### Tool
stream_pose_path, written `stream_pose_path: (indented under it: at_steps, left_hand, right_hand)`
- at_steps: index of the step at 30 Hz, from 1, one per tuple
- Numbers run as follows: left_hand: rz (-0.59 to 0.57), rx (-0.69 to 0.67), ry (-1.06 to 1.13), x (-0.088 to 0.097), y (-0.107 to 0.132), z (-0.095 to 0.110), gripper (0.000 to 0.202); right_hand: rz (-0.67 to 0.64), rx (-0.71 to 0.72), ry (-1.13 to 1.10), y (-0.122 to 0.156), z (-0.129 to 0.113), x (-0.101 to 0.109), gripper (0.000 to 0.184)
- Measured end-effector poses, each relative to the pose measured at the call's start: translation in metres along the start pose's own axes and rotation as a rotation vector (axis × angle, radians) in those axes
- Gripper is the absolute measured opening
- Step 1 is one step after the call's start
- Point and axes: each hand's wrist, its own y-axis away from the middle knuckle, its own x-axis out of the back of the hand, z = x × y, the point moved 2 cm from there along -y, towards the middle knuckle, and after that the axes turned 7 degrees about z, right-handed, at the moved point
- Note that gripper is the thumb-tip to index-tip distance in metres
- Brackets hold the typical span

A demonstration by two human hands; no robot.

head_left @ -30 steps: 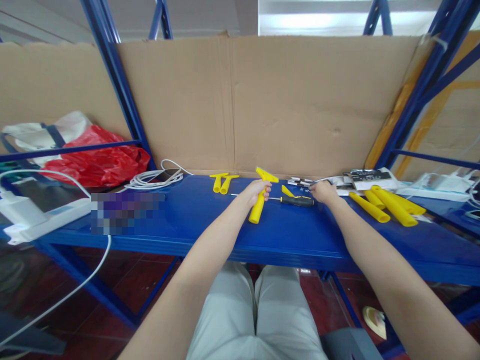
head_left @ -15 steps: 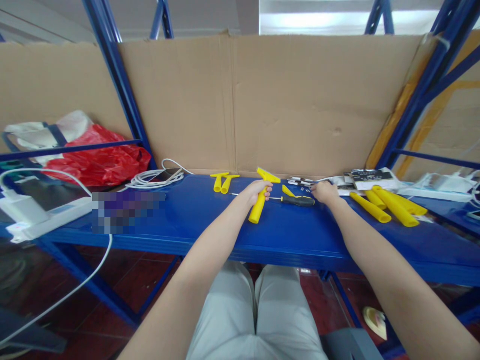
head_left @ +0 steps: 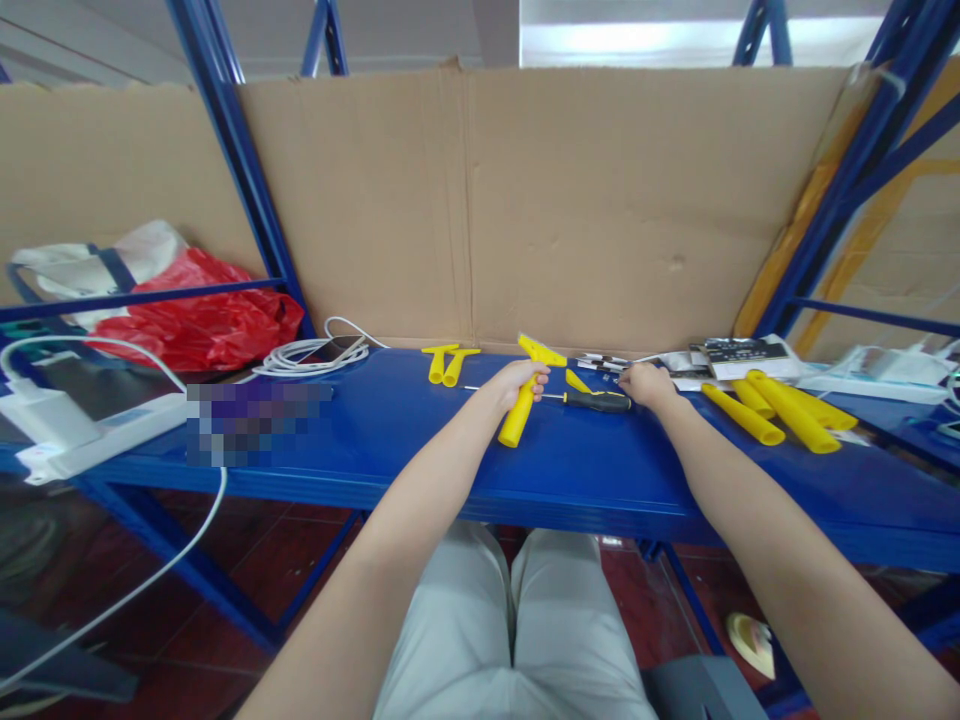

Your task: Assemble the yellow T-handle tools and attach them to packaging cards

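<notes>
My left hand [head_left: 516, 382] is wrapped round the handle of a yellow T-shaped scraper [head_left: 514, 426], whose wide head points away from me. Over the table's far right part, my right hand [head_left: 648, 384] has its fingertips pinched together close to some small metal pieces [head_left: 598, 361]; anything between them is too small to make out. A screwdriver [head_left: 598, 401] with a black and yellow handle lies between my hands, its shaft pointing left. Just behind it rests a small yellow wedge-shaped piece [head_left: 577, 382].
Two yellow T-shaped pieces [head_left: 452, 368] lie at the back. Several yellow tubes [head_left: 793, 412] are at the right, beside a black-and-white packet [head_left: 746, 356]. A coiled white cable [head_left: 304, 357], a power strip [head_left: 127, 432] and a red bag [head_left: 214, 315] occupy the left. Cardboard [head_left: 600, 200] stands behind the blue table [head_left: 420, 440].
My right hand has shifted very slightly left. The scraper in my left hand has moved a little to the right at its head. The rest looks the same.
</notes>
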Motion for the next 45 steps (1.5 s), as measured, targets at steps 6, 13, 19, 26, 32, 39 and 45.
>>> stream_pose_path:
  at_steps: [6,13,19,26,32,39,45]
  left_hand:
    - [0.005,-0.003,-0.007,0.000,0.000,0.000,0.023]
    - [-0.014,-0.004,-0.019,0.001,-0.002,-0.001,0.022]
    - [-0.018,-0.002,-0.029,-0.001,0.000,-0.001,0.022]
    - [-0.040,0.009,-0.027,-0.002,-0.002,-0.003,0.022]
    - [-0.067,0.002,-0.022,-0.003,-0.004,-0.003,0.022]
    - [-0.067,-0.013,-0.047,-0.005,0.000,-0.003,0.020]
    - [-0.076,-0.012,-0.057,-0.008,0.005,-0.001,0.020]
  right_hand:
    - [-0.022,-0.049,-0.011,0.001,0.000,0.003,0.028]
    - [-0.034,-0.068,-0.017,0.001,0.001,0.003,0.028]
    - [-0.066,-0.060,0.000,0.000,-0.003,0.003,0.028]
    - [-0.021,-0.055,-0.036,0.000,0.000,0.002,0.036]
    - [0.208,-0.045,-0.420,-0.005,-0.005,0.016,0.027]
    - [0.301,0.095,-0.961,-0.001,-0.045,0.034,0.015]
    - [0.273,0.160,-1.006,0.005,-0.062,0.035,0.009]
